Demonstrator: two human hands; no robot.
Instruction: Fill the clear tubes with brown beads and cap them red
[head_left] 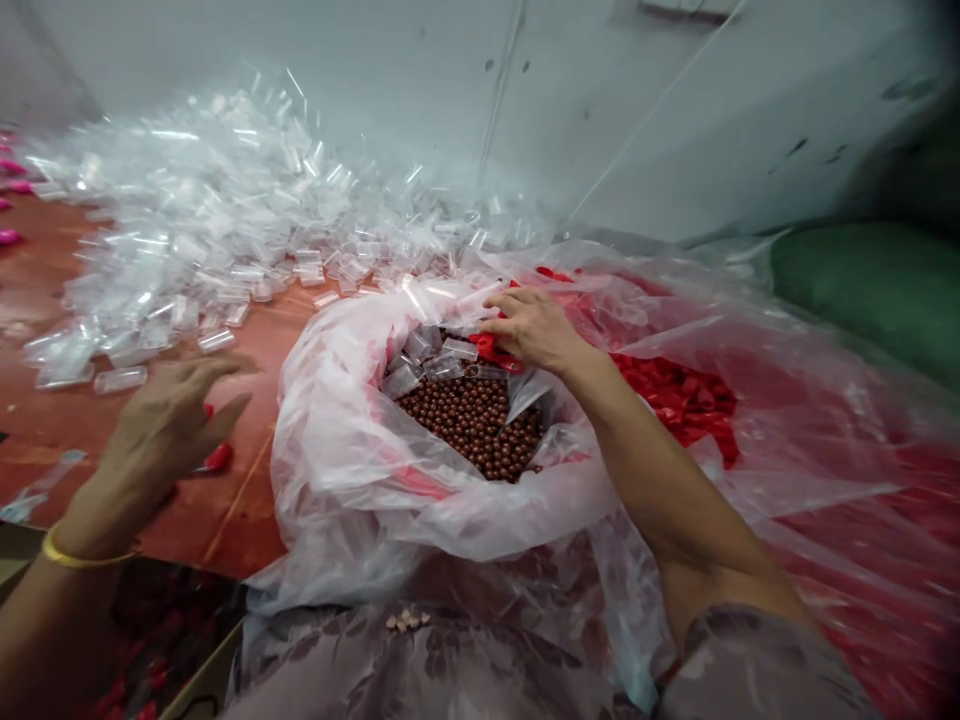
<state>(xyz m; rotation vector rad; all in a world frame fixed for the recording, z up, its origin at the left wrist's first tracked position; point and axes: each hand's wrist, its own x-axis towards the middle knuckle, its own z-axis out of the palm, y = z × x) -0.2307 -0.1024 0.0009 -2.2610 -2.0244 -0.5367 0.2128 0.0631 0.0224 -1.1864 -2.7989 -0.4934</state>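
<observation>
Right hand [534,328] reaching forward into the mouth of the clear plastic bag [337,440], palm down, fingers curled and pressed together over a cluster of red caps [491,350] and short clear tubes [435,358] lying on top of the contents; whether anything is actually pinched cannot be told, fingertips being hidden against the pile. Directly nearer the body from that hand, lower in the same bag: a bed of small brown balls [476,420]. More red caps [675,390] heaped to the right of the forearm under a second plastic sheet. Left hand [176,415] blurred, spread and empty as far as visible, hovering above the reddish tabletop [247,340] well to the left of the bag, just above a single red cap [219,457]. Yellow bangle [75,557] at the left wrist. Large loose heap of clear tubes [225,220] spread over the tabletop beyond the left hand, long axes in no common direction. Right hand clearly nearer to the bag contents; left hand nearer to the loose heap.
</observation>
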